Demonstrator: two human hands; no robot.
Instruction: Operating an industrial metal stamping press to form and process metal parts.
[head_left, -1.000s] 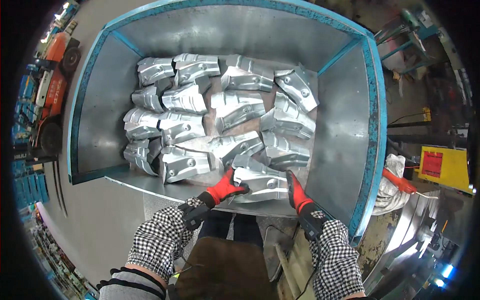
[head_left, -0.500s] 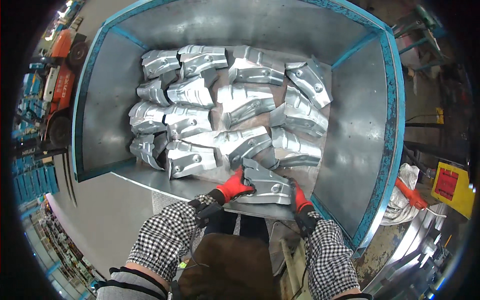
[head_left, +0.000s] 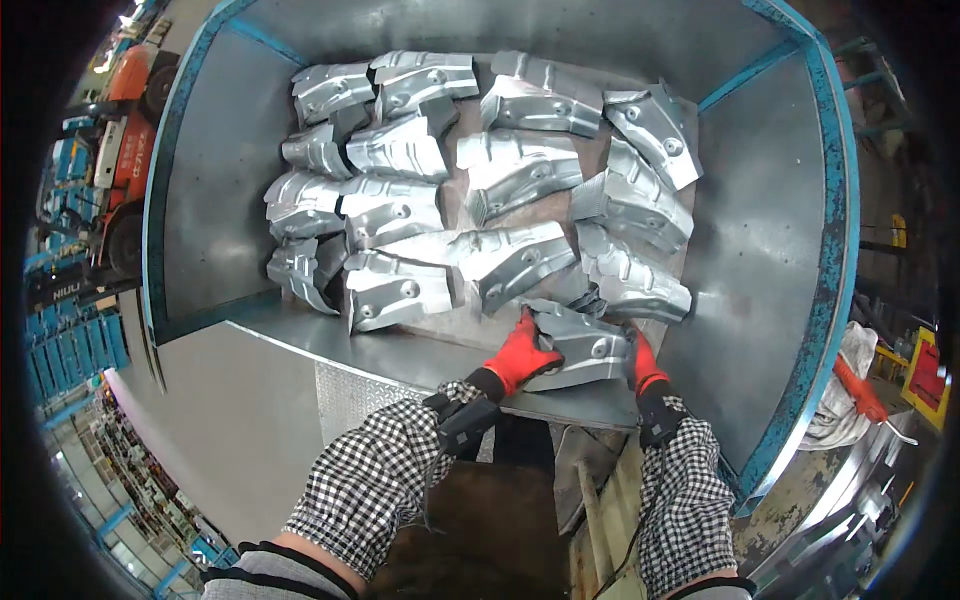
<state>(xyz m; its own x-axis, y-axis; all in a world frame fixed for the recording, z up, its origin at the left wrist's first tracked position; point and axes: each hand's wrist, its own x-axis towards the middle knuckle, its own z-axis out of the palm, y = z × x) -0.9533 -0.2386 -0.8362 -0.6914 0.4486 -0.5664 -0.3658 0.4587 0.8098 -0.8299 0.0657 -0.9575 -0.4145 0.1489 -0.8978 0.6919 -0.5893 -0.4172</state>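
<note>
A stamped sheet-metal part (head_left: 578,347), grey with a raised round boss, lies at the open front edge of a large metal bin (head_left: 590,410). My left hand (head_left: 522,357), in a red glove, grips its left end with fingers closed. At its right end my right hand (head_left: 645,362), also red-gloved, is closed on the edge; some of its fingers are hidden. Just behind the held part is another stamped part (head_left: 515,265), and a further stamped part (head_left: 635,275) sits behind it to the right. Several more of the same kind lie in rough rows.
The bin has high walls with a blue rim (head_left: 835,200) at the sides. Left of it stands an orange forklift (head_left: 130,160). Outside at the right are a white cloth bundle (head_left: 840,400), a red-handled tool (head_left: 858,388) and a yellow panel (head_left: 928,380).
The view has shifted, so the bin and its contents sit higher and wider. My hands, still on the same part, have moved slightly right with it relative to the parts behind.
</note>
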